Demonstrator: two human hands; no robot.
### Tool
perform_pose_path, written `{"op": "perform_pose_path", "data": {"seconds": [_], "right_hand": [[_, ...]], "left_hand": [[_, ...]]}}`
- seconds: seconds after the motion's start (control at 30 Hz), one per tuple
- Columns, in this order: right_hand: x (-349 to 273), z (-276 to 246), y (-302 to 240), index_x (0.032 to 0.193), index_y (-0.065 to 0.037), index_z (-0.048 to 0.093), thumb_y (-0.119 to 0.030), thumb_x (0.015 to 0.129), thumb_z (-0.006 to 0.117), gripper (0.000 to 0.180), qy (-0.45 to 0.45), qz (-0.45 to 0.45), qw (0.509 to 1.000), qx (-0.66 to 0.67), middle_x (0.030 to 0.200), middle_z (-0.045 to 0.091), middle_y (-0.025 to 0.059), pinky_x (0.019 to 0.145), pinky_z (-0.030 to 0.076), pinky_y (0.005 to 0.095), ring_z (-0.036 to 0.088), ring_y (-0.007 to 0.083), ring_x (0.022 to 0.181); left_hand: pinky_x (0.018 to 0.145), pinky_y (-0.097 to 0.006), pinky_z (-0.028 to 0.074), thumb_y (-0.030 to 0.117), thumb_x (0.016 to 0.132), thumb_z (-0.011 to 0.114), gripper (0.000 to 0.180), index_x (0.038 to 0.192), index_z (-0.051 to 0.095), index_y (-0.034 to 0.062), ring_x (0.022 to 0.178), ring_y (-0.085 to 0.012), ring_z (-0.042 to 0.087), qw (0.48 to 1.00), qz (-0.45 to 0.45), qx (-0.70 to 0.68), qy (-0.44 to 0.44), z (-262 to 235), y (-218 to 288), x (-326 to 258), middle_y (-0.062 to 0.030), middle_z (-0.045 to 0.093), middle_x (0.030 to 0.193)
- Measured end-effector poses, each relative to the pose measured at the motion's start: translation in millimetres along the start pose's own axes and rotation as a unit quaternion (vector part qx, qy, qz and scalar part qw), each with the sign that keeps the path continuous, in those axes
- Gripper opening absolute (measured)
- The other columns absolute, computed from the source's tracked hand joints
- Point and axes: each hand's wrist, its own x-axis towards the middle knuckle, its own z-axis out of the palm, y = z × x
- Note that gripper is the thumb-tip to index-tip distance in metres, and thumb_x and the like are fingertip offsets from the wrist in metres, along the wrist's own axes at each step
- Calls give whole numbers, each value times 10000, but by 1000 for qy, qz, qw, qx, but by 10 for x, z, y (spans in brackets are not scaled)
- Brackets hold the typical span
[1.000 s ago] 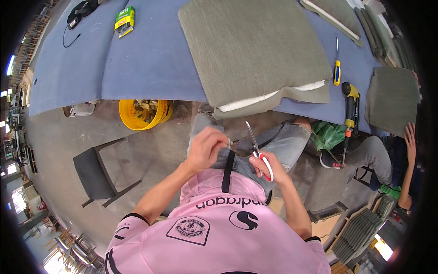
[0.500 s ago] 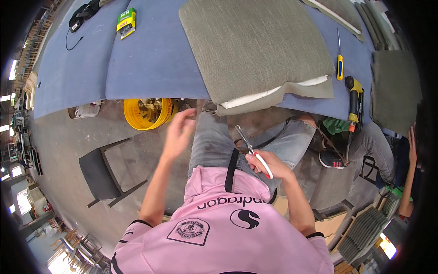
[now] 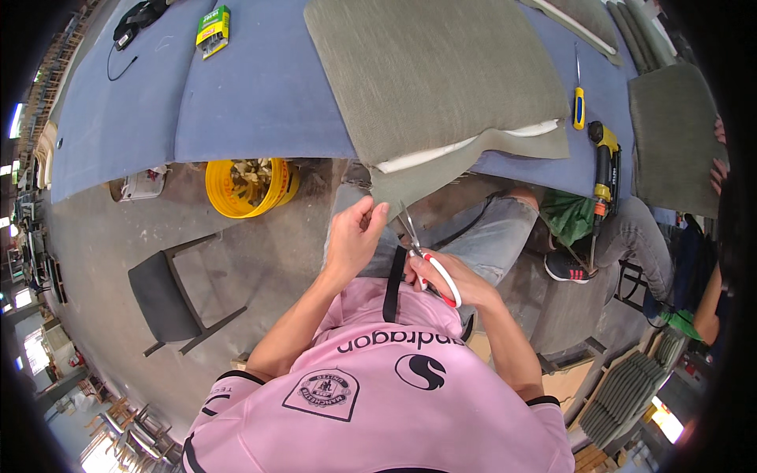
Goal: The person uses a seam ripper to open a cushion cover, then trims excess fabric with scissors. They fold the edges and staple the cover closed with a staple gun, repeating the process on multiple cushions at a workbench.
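A grey-green upholstered cushion (image 3: 441, 75) lies on the blue-covered table, its white padding showing along the near edge. A loose flap of its fabric (image 3: 422, 175) hangs over the table edge toward me. My left hand (image 3: 356, 240) is closed at the flap's near left corner, thumb and fingers pinching the fabric. In my right hand (image 3: 449, 276) are scissors (image 3: 438, 272) with white and red handles. Their blades are parted and point up toward the flap, just right of my left hand.
A yellow bucket (image 3: 244, 188) of scraps stands below the table edge. On the blue table (image 3: 260, 94) lie a screwdriver (image 3: 579, 108), a yellow-black air tool (image 3: 605, 162) and a small green-yellow box (image 3: 213, 33). A dark chair (image 3: 165, 296) is left; at right, a co-worker's hands (image 3: 719, 154) touch another panel (image 3: 674, 130).
My left hand has moved right and down to the flap's corner and closed on it. The scissors have come closer to the fabric with their blades spread wider. The co-worker's hand has moved up.
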Motion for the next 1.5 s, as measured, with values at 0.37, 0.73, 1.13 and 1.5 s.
{"op": "perform_pose_path", "data": {"seconds": [0.37, 0.73, 1.13, 1.5], "right_hand": [[231, 47, -44, 932, -23, 672, -567, 1195, 480, 634, -15, -30, 996, 86, 847, 710, 72, 737, 539, 346, 687, 176, 764], [227, 50, 130, 758, -65, 622, -598, 1157, 555, 669, -6, -30, 994, 107, 647, 619, 19, 608, 493, 317, 616, 126, 609], [587, 116, 207, 787, -65, 579, -547, 1182, 492, 629, -50, -90, 980, 169, 690, 604, 46, 615, 489, 338, 629, 171, 624], [763, 157, 154, 772, -75, 569, -599, 1167, 538, 657, -112, -148, 928, 322, 656, 555, 45, 544, 459, 329, 589, 174, 593]], "left_hand": [[571, -319, 298, 231, 1130, 679, 428, 835, 455, 17, 704, -55, 330, 995, 51, -80, -10, 40, -222, 57, 23, 329, 727], [566, -335, 312, 229, 1132, 688, 423, 849, 467, 5, 691, -72, 333, 996, 60, -68, -11, 39, -273, 49, 4, 333, 717], [564, -359, 344, 221, 1128, 681, 388, 866, 504, -5, 657, -119, 349, 998, 69, 3, 8, -15, -153, 21, -76, 367, 696], [634, -367, 404, 219, 1151, 622, 361, 902, 521, -22, 745, -130, 377, 999, 16, 36, -12, -52, -96, -6, -99, 391, 742]]}}
